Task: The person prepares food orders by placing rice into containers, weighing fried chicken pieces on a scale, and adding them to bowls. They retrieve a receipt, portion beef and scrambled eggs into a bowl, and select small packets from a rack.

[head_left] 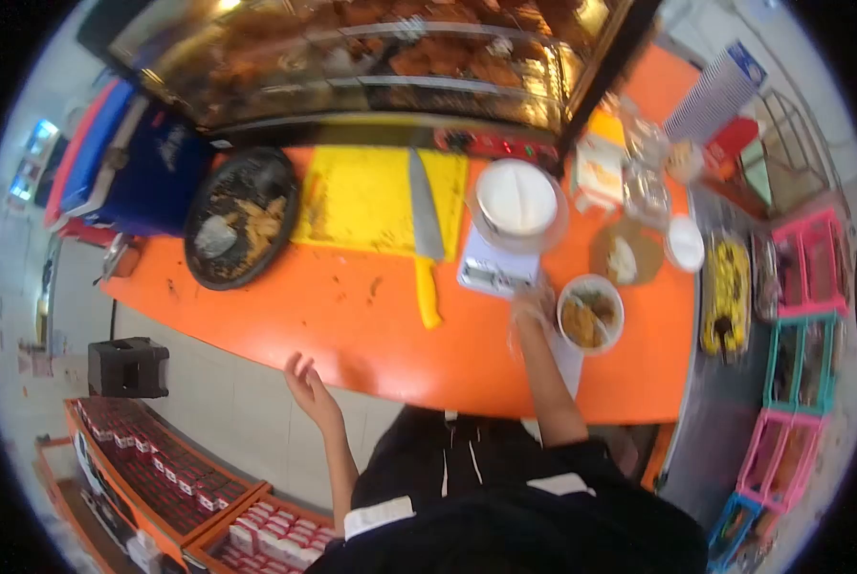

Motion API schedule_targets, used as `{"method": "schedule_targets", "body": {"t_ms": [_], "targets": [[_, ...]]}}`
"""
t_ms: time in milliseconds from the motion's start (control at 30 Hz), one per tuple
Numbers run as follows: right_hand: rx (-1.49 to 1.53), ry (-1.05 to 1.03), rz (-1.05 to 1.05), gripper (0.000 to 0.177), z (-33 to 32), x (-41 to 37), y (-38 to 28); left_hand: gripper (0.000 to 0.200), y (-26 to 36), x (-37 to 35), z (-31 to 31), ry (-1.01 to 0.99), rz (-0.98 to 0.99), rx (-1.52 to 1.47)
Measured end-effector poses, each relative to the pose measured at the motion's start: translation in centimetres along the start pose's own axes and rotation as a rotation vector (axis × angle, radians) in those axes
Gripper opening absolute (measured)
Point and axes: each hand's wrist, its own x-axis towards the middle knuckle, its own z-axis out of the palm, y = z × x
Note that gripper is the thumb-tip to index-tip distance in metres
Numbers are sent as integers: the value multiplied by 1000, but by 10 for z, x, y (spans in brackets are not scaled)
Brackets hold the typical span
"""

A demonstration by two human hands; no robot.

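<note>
Left hand (pixel 310 385) empty, fingers (pixel 296 364) loosely spread

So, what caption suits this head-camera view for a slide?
Orange counter: right hand beside a bowl of food, left hand open off the edge, knife lying on the yellow cutting board.

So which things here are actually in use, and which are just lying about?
In use: right hand by the bowl of food; left hand open, empty.
Lying about: knife, yellow cutting board, black tray, scale, white tub.
</note>
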Motion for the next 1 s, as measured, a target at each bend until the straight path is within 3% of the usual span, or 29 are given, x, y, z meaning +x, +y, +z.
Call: {"method": "schedule_targets", "body": {"t_ms": [33, 67, 100, 200, 233, 267, 367, 400, 433, 500, 567, 600, 667, 700, 767, 800, 1000], "targets": [[202, 40, 125, 50, -4, -3, -6, 32, -1, 1, -4, 47, 34, -24], [262, 192, 20, 49, 13, 1, 3, 33, -4, -1, -8, 50, 42, -20], [337, 139, 118, 50, -9, -17, -14, 33, -3, 6, -8, 47, 45, -13], [464, 249, 64, 53, -1, -36, -41, 32, 21, 49, -14, 58, 99, 18], [477, 440, -52, 54, -8, -55, -59, 31, 26, 74, -15, 73, 173, 45], [492, 633, -170, 56, -10, -66, -75, 31, 35, 105, -15, 91, 248, 71], [763, 687, -423, 54, 9, -44, -109, 27, 75, 229, -10, 65, 477, -149], [784, 692, -442, 54, 7, -43, -125, 27, 93, 277, -6, 34, 505, -282], [732, 724, -471, 56, -4, -49, -143, 29, 103, 331, -1, 53, 590, -223], [705, 777, -478, 57, -8, -73, -190, 32, 125, 437, 15, 3, 588, -140], [1101, 627, -318, 55, -11, -92, -229, 41, 146, 519, 35, 41, 608, 68], [743, 717, -360, 52, -7, -102, -237, 41, 143, 553, 48, 29, 601, 51], [734, 696, -311, 52, 21, -99, -240, 49, 141, 607, 72, 267, 705, 191], [747, 656, -254, 53, 32, -98, -247, 49, 148, 613, 74, 259, 711, 179], [792, 706, -305, 53, 33, -116, -267, 54, 166, 603, 74, 243, 528, 250], [763, 718, -363, 53, 38, -119, -268, 54, 169, 596, 74, 245, 478, 149], [667, 855, -401, 46, 10, -142, -328, 48, 161, 583, 78, 96, 552, 68]]}}
